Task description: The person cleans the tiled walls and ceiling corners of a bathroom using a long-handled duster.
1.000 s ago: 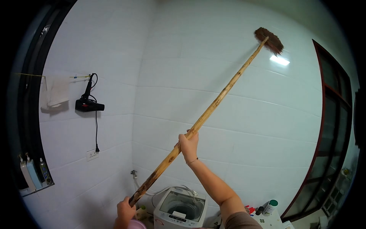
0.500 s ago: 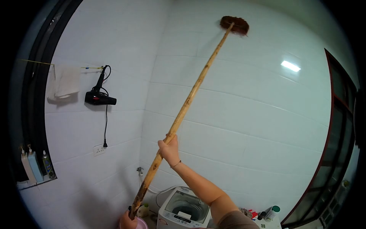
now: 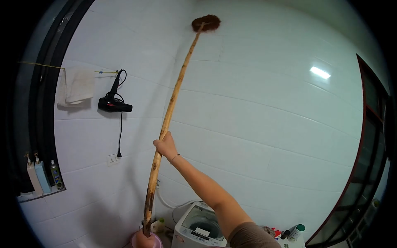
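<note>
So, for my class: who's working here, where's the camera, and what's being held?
No machine here: a person works with bare hands. The camera, worn on their head, looks forward and down. Both hands grip a long, knotty, tan wooden pole: the right hand partway up, the left hand at the darkened lower end. On top is a shaggy, reddish-brown brush head, before a white tiled wall. Below stands a white washing machine; to its right, on a white surface, is a white cylindrical container with a green lid.

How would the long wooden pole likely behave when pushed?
The pole probably stays stiff, being thick wood. It may feel top-heavy, since the brush sits far beyond the right hand. Its knotty surface seems unlikely to slip.
</note>
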Available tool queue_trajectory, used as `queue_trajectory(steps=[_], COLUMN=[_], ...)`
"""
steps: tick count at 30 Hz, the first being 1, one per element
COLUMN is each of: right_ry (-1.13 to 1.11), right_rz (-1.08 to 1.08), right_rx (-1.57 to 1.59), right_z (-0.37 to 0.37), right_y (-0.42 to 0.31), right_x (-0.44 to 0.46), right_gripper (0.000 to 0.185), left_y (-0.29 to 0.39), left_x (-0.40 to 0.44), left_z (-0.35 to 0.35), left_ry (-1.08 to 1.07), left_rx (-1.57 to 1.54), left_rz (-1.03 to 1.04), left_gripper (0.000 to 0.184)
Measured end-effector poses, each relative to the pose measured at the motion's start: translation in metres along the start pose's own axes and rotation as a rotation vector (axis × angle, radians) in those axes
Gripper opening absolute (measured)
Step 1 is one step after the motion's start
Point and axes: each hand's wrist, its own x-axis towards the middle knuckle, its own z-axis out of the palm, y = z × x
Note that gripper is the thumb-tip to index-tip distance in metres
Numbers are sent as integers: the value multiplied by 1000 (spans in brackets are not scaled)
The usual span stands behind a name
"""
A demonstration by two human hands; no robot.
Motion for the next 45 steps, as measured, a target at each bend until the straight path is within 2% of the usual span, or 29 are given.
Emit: queue_trajectory(steps=[2,6,12,19,24,25,26,27,29,35,37,39,41,45], right_ry=[-24,-20,-84,14,108,122,134,185,247,543,680,739,808,839], right_rz=[19,-46,56,89,89,122,152,109,103,4,-42,-58,-56,-46], right_rx=[-60,-125,50,85,144,250,355,269,304,382,398,439,465,485], right_z=[-5,-3,-15,-56,-116,-132,-145,-158,-190,-271,-287,-297,-297,-273], right_y=[-5,36,39,49,41,29,23,40,20,5,6,14,14,18], right_x=[-5,-36,-122,-191,-202,-200,-201,-194,-190,-176,-175,-177,-181,-184], right_gripper=[41,36,40,42,41,41,41,41,40,34,33,31,28,27], left_y=[-3,-21,-68,-115,-140,-135,-112,-87,-23,37,64,65,47,42], left_x=[-9,-33,-72,-99,-80,-71,-68,-64,-62,-44,-48,-43,-26,-19], left_z=[12,28,23,20,45,52,51,49,45,81,69,67,70,44], left_ry=[-86,-175,-235,-255,-257,-261,-283,-291,-345,-183,-202,-215,-75,-58], left_rx=[-16,-7,46,103,83,94,230,231,241,147,167,192,384,328], left_rz=[54,123,127,125,231,263,295,304,282,406,349,289,355,400], left_gripper=[28,29,30,32,33,33,36,36,35,26,29,33,34,35])
